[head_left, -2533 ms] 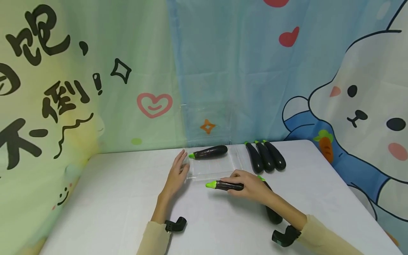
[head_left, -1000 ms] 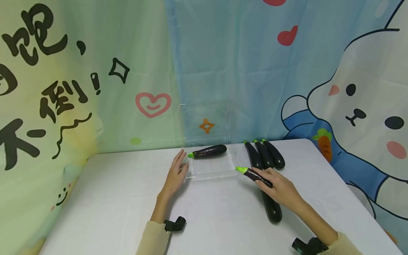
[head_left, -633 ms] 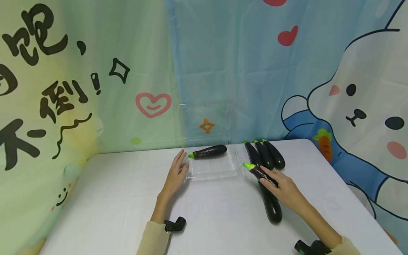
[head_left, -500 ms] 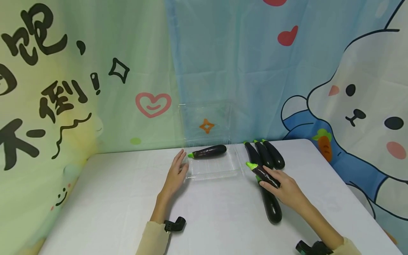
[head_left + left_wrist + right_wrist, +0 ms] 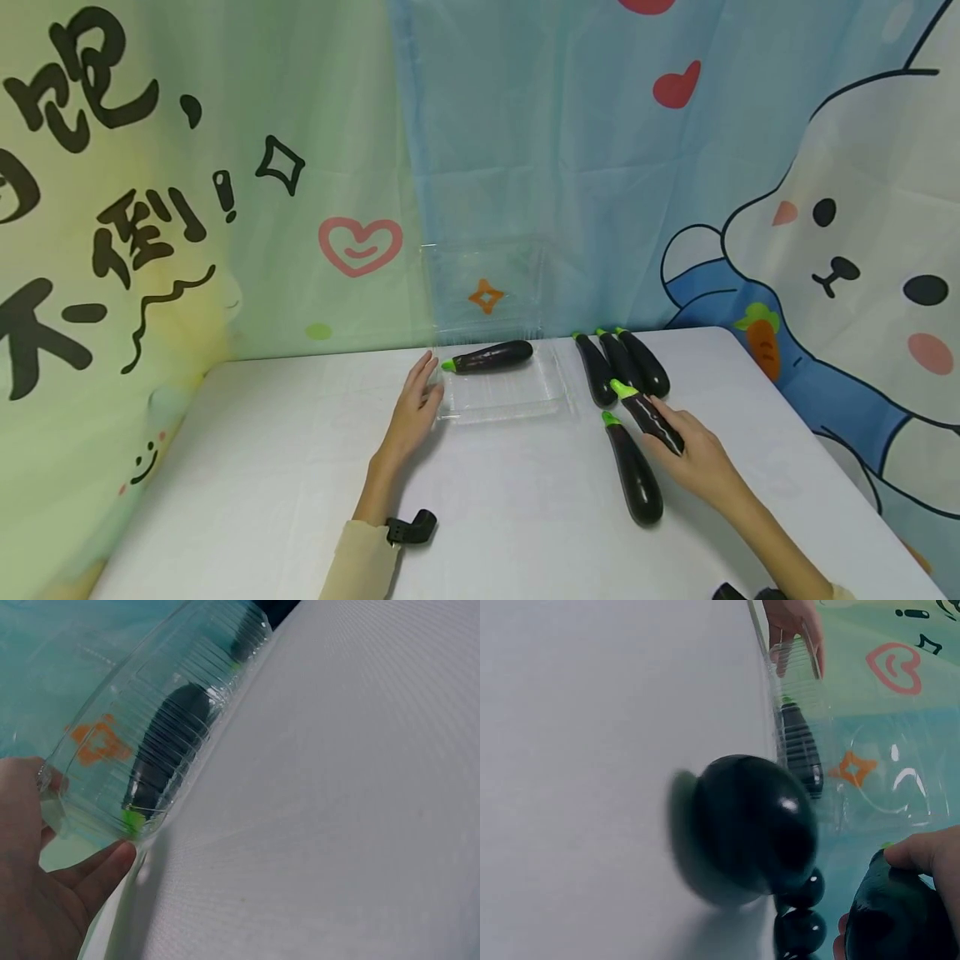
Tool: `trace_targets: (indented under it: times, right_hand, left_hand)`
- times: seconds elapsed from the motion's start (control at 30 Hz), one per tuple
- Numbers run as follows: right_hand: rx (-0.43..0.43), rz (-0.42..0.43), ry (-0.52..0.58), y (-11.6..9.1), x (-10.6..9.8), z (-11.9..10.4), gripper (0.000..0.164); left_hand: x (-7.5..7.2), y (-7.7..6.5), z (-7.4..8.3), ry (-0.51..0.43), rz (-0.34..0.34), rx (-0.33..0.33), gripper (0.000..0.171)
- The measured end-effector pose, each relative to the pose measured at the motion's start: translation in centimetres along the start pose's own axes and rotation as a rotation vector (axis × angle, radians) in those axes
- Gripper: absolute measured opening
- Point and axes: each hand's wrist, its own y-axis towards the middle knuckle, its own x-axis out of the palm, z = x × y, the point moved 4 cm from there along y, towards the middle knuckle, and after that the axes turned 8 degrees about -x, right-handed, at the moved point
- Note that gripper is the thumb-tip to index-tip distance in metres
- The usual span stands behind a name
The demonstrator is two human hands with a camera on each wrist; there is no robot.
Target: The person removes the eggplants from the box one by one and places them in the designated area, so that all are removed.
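My right hand [image 5: 697, 458] grips a dark eggplant [image 5: 651, 421] with a bright green stem end, raised over the table's right side. Below and left of it another eggplant [image 5: 633, 475] lies on the table; its rounded end looms large in the right wrist view. A clear plastic container [image 5: 502, 404] stands at the back with its lid [image 5: 517, 275] raised. One eggplant [image 5: 495, 357] lies inside, along the back. My left hand [image 5: 412, 412] rests against the container's left side with fairly straight fingers; the left wrist view shows the thumb [image 5: 112, 862] by its near corner.
Three more eggplants [image 5: 621, 365] lie side by side to the right of the container, near the back edge of the white table [image 5: 300, 483]. A printed curtain [image 5: 480, 150] hangs behind the table.
My right hand has carried its eggplant from in front of the container rightward, passing above the lying eggplant to that one's right. The left hand and container have stayed put.
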Motion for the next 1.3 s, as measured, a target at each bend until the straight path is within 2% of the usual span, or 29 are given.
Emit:
trace_targets:
  times: [0.17, 0.43, 0.6, 0.9, 1.3]
  right_hand:
    - [0.060, -0.037, -0.015, -0.7, 0.1, 0.8, 0.059]
    - [0.120, -0.047, -0.013, -1.3, 0.5, 1.8, 0.054]
    - [0.105, -0.030, -0.042, -1.6, 0.6, 2.3, 0.055]
    - [0.133, 0.006, -0.051, -2.1, 0.7, 3.1, 0.053]
    - [0.157, -0.026, -0.075, -2.4, 1.3, 3.3, 0.056]
  left_hand:
    - [0.1, 0.0, 0.0, -0.002, -0.002, 0.006, 0.051]
    - [0.0, 0.0, 0.0, 0.001, -0.006, -0.002, 0.052]
    - [0.0, 0.1, 0.0, 0.003, -0.009, 0.001, 0.051]
    - [0.0, 0.0, 0.1, 0.004, 0.003, -0.014, 0.051]
    - [0.0, 0.0, 0.1, 0.003, 0.004, -0.020, 0.050]
